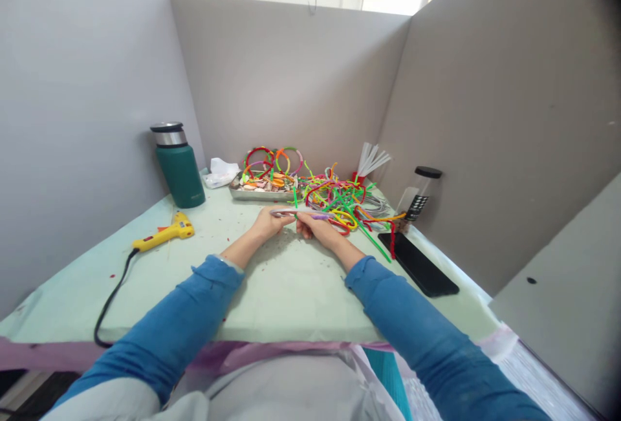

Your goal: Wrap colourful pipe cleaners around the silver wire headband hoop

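My left hand (269,224) and my right hand (315,227) meet above the middle of the table. Between them they grip a ring wrapped in fuzzy pipe cleaner (320,216), with pale, purple and red parts showing. A green pipe cleaner (295,197) stands up from the ring between my hands, its lower end at my right fingertips. My fingers are closed in a pinch on both sides, and they partly hide the ring. Just beyond my right hand lies a tangled heap of coloured pipe cleaners (334,196).
A metal tray (262,195) of small pieces stands at the back, with finished-looking coloured rings (259,151) above it. On the left are a yellow glue gun (162,236) with its cord and a green bottle (180,174). A black phone (422,267) and clear bottle (420,193) lie right.
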The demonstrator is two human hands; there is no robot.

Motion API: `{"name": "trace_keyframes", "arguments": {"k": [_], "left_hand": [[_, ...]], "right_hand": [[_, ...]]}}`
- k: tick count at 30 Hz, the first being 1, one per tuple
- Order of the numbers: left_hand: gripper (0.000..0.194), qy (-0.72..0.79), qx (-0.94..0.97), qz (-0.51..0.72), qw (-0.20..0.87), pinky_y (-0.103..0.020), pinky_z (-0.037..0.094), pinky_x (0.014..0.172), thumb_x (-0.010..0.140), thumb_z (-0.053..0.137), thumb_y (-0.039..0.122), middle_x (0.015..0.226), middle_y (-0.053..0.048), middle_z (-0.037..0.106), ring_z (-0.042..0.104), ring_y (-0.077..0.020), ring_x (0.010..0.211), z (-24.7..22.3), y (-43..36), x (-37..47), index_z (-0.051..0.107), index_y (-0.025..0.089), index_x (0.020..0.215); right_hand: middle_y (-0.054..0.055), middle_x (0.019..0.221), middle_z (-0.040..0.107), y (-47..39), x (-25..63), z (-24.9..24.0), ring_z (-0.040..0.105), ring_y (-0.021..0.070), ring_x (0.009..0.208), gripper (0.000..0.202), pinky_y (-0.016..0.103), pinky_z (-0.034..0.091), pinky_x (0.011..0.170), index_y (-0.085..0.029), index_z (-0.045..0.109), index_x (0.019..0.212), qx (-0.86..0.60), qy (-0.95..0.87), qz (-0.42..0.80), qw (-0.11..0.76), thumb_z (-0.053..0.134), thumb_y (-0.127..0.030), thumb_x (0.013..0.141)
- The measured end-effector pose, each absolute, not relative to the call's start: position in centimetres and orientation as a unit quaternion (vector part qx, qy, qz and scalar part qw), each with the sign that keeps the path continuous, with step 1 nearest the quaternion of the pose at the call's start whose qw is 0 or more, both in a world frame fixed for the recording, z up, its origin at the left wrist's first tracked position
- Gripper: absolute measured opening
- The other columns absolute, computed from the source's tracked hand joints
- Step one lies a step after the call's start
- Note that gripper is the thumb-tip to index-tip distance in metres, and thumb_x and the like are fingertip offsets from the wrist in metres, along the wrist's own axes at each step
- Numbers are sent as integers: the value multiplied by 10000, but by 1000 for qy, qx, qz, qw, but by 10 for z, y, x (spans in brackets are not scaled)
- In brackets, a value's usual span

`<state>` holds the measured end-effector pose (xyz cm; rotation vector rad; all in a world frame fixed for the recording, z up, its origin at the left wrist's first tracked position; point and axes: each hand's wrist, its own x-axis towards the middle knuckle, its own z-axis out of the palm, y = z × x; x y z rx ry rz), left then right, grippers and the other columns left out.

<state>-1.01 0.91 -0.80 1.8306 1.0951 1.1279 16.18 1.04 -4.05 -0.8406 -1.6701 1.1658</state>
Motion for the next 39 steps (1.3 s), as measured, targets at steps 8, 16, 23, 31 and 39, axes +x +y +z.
{"name": "trace_keyframes", "arguments": {"k": [8,16,23,31,39], "left_hand": [[200,421,725,474,268,-239,450,618,603,735,280,815,-54,643,576,-152,726,-12,16,-12,706,153,755],[184,405,747,468,244,-291,477,782,613,750,284,906,-76,684,612,-185,825,-11,17,-12,708,171,753],[134,399,757,462,234,-308,463,795,652,708,284,835,-73,705,616,-207,837,-12,16,-13,701,166,715],[204,411,756,443,251,-235,370,572,673,668,347,592,-3,606,500,-135,586,-10,10,-11,679,145,695],[204,411,759,436,255,-224,317,530,665,646,349,555,13,551,438,-113,551,-13,14,-12,643,146,653]], "right_hand": [[1,584,584,13,162,-43,455,79,438,399,226,329,443,-160,599,671,-346,-670,471,457,497,-503,849],[1,590,585,10,162,-41,456,88,454,378,235,335,452,-174,593,680,-337,-678,467,457,501,-500,848],[-4,558,554,8,162,-38,451,87,438,361,235,327,439,-170,587,649,-334,-687,450,463,492,-456,847],[-3,578,566,7,162,-36,447,84,437,340,231,317,432,-168,579,652,-328,-687,449,467,511,-444,838],[-9,505,517,6,161,-36,433,95,440,406,240,311,449,-171,589,630,-342,-695,437,457,471,-479,865]]}}
